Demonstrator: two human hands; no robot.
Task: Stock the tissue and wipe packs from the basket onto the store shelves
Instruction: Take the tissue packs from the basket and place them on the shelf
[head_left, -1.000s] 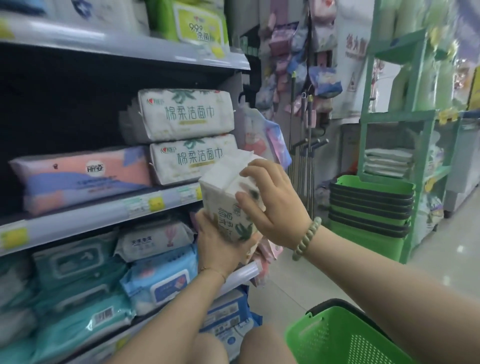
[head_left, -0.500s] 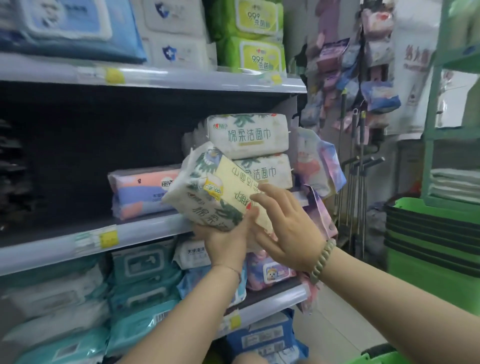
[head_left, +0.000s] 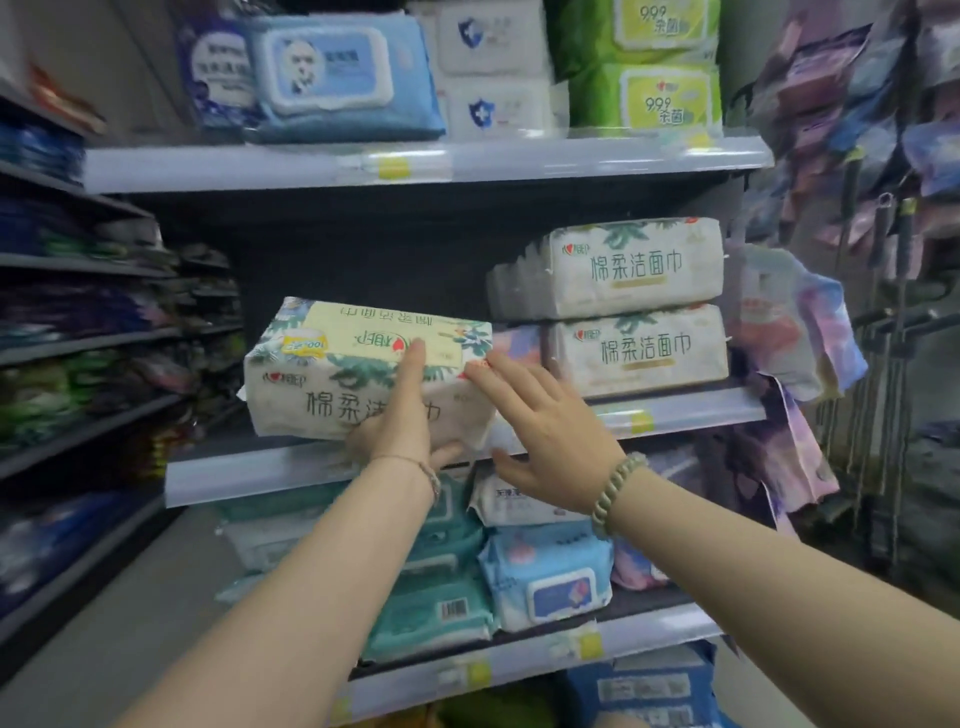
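A white tissue pack (head_left: 332, 374) with green leaf print and a yellow label lies flat on the middle shelf (head_left: 249, 470), left of two stacked packs of the same kind (head_left: 634, 306). My left hand (head_left: 402, 421) grips its front face, thumb under the bottom edge and fingers over the top. My right hand (head_left: 545, 436) is spread, fingertips touching the pack's right end. The basket is out of view.
Blue, white and green wipe packs (head_left: 488, 67) fill the top shelf. Teal and blue wipe packs (head_left: 540, 577) sit on the shelf below. Hanging bags and mop handles (head_left: 883, 312) crowd the right side. Another shelving run (head_left: 78, 338) stands at the left.
The pack went from upright in both hands, to tilted, to lying flat on the middle shelf. My right hand came off its grip and now only touches the end. The view turned up and left.
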